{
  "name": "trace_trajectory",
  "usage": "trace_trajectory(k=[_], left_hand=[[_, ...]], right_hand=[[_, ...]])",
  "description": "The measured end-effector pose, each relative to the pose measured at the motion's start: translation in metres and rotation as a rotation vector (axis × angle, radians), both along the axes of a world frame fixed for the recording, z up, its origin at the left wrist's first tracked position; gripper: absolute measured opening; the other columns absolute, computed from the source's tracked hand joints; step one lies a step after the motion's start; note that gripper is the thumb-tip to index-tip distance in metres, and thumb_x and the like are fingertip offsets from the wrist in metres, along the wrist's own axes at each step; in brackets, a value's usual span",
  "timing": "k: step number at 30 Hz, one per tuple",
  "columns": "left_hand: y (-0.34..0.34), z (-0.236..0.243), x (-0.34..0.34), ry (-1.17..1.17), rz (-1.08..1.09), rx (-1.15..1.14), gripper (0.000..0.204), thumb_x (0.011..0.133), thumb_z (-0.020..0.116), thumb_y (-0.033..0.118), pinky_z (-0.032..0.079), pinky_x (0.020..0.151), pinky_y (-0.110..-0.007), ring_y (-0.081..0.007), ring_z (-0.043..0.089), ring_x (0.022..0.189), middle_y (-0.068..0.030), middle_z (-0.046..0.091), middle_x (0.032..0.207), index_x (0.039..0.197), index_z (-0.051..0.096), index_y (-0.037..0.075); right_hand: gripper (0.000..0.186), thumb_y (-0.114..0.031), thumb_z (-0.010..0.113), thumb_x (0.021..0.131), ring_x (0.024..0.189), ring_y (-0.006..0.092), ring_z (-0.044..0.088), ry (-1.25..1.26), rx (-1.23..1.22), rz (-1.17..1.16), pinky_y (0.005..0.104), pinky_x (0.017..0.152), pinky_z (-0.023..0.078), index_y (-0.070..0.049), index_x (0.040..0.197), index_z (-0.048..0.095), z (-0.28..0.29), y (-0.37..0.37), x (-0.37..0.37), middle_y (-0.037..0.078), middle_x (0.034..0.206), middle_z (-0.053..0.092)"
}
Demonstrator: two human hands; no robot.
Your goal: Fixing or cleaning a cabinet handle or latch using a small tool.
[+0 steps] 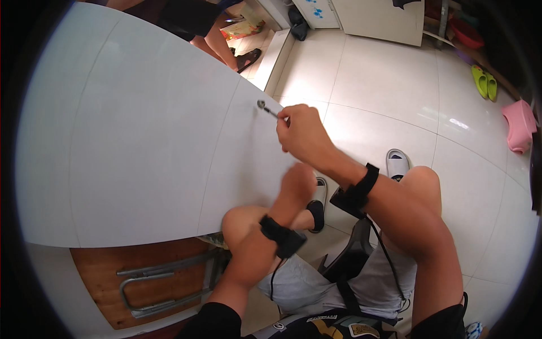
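The right hand [303, 131] grips a slim metal tool [268, 109], its rounded end pointing away over the white worktop [141, 124] near the right-hand edge, while the blurred left hand [298, 182] is nearer the body, whether closed or open I cannot tell.

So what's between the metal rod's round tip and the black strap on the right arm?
The rest of the metal rod, then the right hand holding it, then bare wrist, as the head view shows.
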State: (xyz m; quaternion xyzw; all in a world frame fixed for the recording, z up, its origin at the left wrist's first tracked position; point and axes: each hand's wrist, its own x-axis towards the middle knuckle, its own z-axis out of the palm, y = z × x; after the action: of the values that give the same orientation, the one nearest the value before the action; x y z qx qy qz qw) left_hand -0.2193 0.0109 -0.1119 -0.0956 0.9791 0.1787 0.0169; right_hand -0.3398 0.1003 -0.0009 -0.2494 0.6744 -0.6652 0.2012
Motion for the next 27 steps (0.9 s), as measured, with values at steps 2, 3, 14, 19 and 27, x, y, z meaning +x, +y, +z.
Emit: trace_trajectory(k=[2, 3, 14, 19, 27], left_hand=[[-0.012, 0.050, -0.025, 0.078, 0.113, -0.192, 0.015, 0.084, 0.058, 0.008, 0.052, 0.070, -0.051, -0.0431, 0.066, 0.078, -0.0234, 0.067, 0.079, 0.076, 0.065, -0.002], [-0.023, 0.072, -0.035, 0.170, 0.124, -0.268, 0.014, 0.083, 0.064, 0.009, 0.053, 0.066, -0.049, -0.0431, 0.065, 0.071, -0.0230, 0.066, 0.074, 0.074, 0.066, -0.002], [-0.074, 0.106, -0.094, 0.089, -0.082, -0.922, 0.007, 0.087, 0.060, 0.005, 0.059, 0.064, -0.037, -0.0307, 0.070, 0.074, -0.0183, 0.065, 0.087, 0.085, 0.067, 0.003], [-0.079, 0.037, -0.052, -0.064, -0.247, -0.872, 0.007, 0.083, 0.063, 0.004, 0.059, 0.064, -0.037, -0.0296, 0.071, 0.077, -0.0138, 0.067, 0.085, 0.082, 0.069, 0.006], [-0.095, 0.077, -0.082, -0.039, -0.283, -0.880, 0.010, 0.084, 0.060, 0.005, 0.058, 0.069, -0.041, -0.0297, 0.070, 0.085, -0.0139, 0.068, 0.085, 0.078, 0.068, 0.008]], right_hand=[[0.025, -0.004, 0.054, 0.090, 0.047, 0.0195, 0.065, 0.070, -0.024, -0.086, 0.0304, 0.046, 0.052, 0.017, 0.099, 0.066, -0.006, 0.000, -0.011, 0.018, 0.062, 0.067], [0.025, -0.004, 0.054, 0.090, 0.047, 0.0195, 0.065, 0.073, -0.033, -0.077, 0.0304, 0.046, 0.052, 0.017, 0.099, 0.066, -0.006, 0.001, -0.011, 0.018, 0.062, 0.067], [0.016, -0.001, 0.055, 0.082, 0.061, 0.0447, 0.061, 0.170, -0.132, -0.294, 0.0456, 0.061, 0.051, 0.009, 0.073, 0.062, -0.015, 0.008, -0.015, 0.029, 0.065, 0.060], [0.020, -0.004, 0.053, 0.091, 0.046, 0.0185, 0.064, 0.156, -0.042, -0.272, 0.0312, 0.046, 0.049, 0.009, 0.083, 0.065, -0.011, 0.018, -0.024, 0.013, 0.056, 0.062], [0.020, -0.004, 0.050, 0.089, 0.045, 0.0201, 0.062, 0.196, -0.077, -0.279, 0.0328, 0.048, 0.049, 0.009, 0.081, 0.064, -0.005, 0.024, -0.024, 0.014, 0.055, 0.061]])
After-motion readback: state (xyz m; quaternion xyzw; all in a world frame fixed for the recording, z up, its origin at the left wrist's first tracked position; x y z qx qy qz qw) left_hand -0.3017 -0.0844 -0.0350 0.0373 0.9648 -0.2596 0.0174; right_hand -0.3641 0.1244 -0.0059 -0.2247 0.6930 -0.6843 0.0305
